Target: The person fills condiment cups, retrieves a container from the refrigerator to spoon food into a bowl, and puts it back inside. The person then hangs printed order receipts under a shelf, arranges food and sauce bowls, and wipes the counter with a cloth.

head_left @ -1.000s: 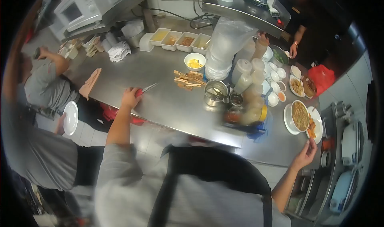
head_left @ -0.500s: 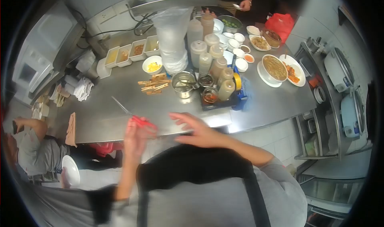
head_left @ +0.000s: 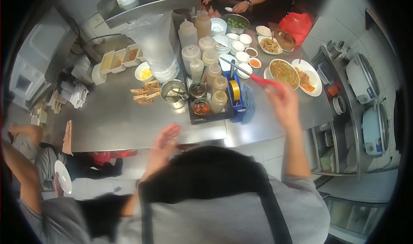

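Red-handled scissors [head_left: 267, 82] are in my right hand [head_left: 285, 105], raised over the right part of the steel table. Their blades point up and left, above the blue tape dispenser [head_left: 239, 101] with its yellow tape roll. The bowl of noodle soup [head_left: 284, 74] is just beyond that hand. My left hand [head_left: 163, 146] hovers by the table's front edge, fingers partly stretched and apart, holding nothing. A black tray [head_left: 211, 117] of squeeze bottles stands ahead of it, beside a metal pot [head_left: 174, 94] and a pile of wooden clothespins [head_left: 145, 92].
Small white bowls [head_left: 236, 46] and a plate of orange-red food [head_left: 306, 81] are at the back right. Plastic bags [head_left: 157, 50] stand behind the pot. Across the table a person's hand [head_left: 241, 6] holds a spoon. At left, another person holds a white plate [head_left: 63, 176].
The scissors have passed from my left hand to my right, which has swung right and forward. My left hand has moved slightly right and down. The view has shifted right.
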Motion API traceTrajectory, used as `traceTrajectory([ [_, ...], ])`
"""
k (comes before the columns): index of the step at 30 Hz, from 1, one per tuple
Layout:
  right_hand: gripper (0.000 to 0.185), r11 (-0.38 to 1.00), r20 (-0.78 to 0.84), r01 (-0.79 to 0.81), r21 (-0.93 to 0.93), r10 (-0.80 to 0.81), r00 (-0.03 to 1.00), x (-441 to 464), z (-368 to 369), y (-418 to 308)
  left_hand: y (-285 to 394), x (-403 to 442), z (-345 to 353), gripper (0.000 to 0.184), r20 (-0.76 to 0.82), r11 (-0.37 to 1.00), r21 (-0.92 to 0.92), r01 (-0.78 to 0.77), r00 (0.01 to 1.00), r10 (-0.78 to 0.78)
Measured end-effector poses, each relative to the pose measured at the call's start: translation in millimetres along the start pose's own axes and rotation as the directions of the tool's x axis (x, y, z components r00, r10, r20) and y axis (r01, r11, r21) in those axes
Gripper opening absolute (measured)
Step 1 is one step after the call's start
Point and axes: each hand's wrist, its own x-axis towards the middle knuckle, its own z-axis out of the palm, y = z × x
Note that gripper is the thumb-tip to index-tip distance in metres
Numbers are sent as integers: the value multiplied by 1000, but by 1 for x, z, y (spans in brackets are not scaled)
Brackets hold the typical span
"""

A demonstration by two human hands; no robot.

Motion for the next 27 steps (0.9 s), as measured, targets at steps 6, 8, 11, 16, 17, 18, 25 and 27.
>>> traceTrajectory([
  [6,24,830,498,228,-509,67,865,92,31,53,1,-13,12,53,-318,988,-136,-76,948,29],
  [8,24,768,619,319,-555,125,775,119,55,50,2,-17,20,52,-369,975,-184,-127,928,51],
  [11,32,799,644,362,-480,40,764,148,98,86,-1,-19,29,54,-431,970,-191,-148,901,53],
  [16,56,942,201,244,-233,-198,959,110,102,120,-14,-35,23,48,-557,980,-166,-106,830,-5],
  [17,52,959,103,239,-154,-225,969,97,97,144,-20,-37,21,48,-596,985,-148,-84,803,-21],
  [18,46,961,213,116,-252,-62,975,75,84,146,-28,-38,17,46,-603,981,-179,-71,796,-52],
  [25,20,929,275,284,-235,-217,937,-80,100,227,-83,18,-22,34,-570,987,-158,-11,817,-82],
  [27,9,973,421,-34,-228,130,898,-82,74,237,-90,33,-36,32,-623,1000,-1,22,782,-18],
])
